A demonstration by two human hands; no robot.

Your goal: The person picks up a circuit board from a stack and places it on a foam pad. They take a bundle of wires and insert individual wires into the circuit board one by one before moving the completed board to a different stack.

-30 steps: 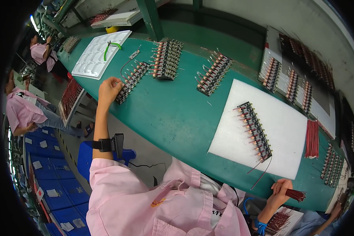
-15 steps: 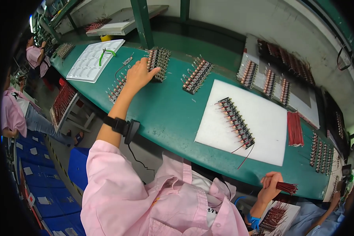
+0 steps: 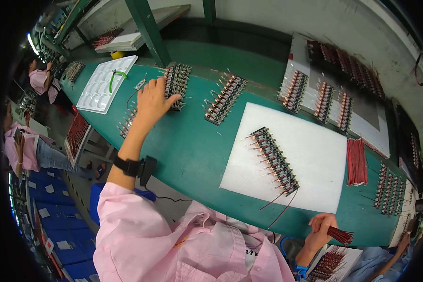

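Observation:
My left hand (image 3: 151,104) reaches to the back left of the green table, thumb spread from the fingers. Its fingertips are at the left edge of a block of circuit boards (image 3: 178,84); whether they touch it I cannot tell. Partly behind my wrist lies a strip of boards with pins (image 3: 127,123). At the table's front right, my right hand (image 3: 322,228) is closed around a bundle of dark red wires (image 3: 340,236). A long circuit-board strip (image 3: 275,162) with red wires along its left side lies on the white foam sheet (image 3: 239,164).
Another board strip (image 3: 225,99) lies between block and foam. Green-handled pliers (image 3: 112,81) rest on a white tray (image 3: 91,97). Red wires (image 3: 356,162) and more boards (image 3: 389,190) lie at right. A rack (image 3: 310,105) with boards stands behind. Co-workers (image 3: 23,145) are at left.
The whole view has shifted a little. My left hand has moved slightly left from the block of boards, which stays in place. My right hand still holds the wires.

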